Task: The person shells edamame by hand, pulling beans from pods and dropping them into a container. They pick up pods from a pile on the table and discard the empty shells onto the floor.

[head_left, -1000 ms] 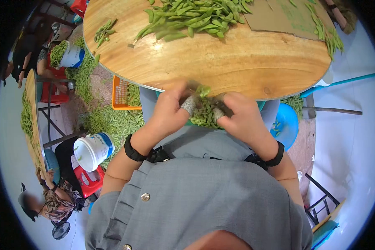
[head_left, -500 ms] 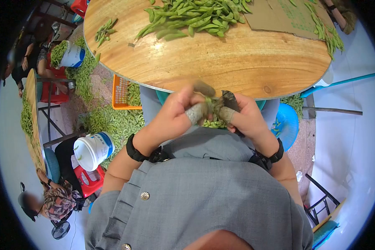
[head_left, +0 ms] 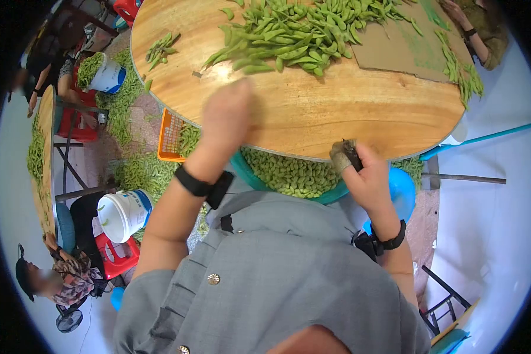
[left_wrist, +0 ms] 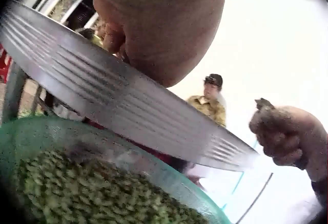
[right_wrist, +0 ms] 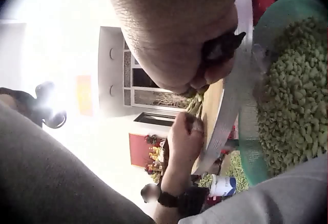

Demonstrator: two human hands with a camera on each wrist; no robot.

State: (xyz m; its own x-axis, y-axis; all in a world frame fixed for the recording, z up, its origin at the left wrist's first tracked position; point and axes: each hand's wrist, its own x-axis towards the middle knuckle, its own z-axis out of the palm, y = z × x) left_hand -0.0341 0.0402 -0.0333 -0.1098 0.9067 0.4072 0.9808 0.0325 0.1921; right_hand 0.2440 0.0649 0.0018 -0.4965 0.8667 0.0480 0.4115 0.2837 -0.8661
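Note:
My left hand point(head_left: 227, 112), blurred, is over the near edge of the round table, short of a heap of green soybean pods point(head_left: 301, 35). Its fingers are too smeared to tell whether they hold anything. By the table's near edge, right of centre, my right hand point(head_left: 369, 174) grips a dark flat piece point(head_left: 352, 154) with a pointed end; its thumb has a greyish wrap point(head_left: 339, 157). Between the arms, partly under the tabletop, a green basin point(head_left: 242, 167) holds shelled green beans point(head_left: 292, 172). In the right wrist view the dark piece point(right_wrist: 221, 49) sticks out past the curled fingers.
The wooden table point(head_left: 336, 112) also bears a cardboard sheet point(head_left: 401, 50) with pods beside it. An orange basket point(head_left: 170, 134), white bucket point(head_left: 117, 217) and blue basin point(head_left: 402, 192) stand lower down. Pods cover the floor at left. Other people sit around.
Both hands were together over the basin and have parted. The left moved forward and left over the table; the right drew right with the dark piece. The beans in the basin are now uncovered.

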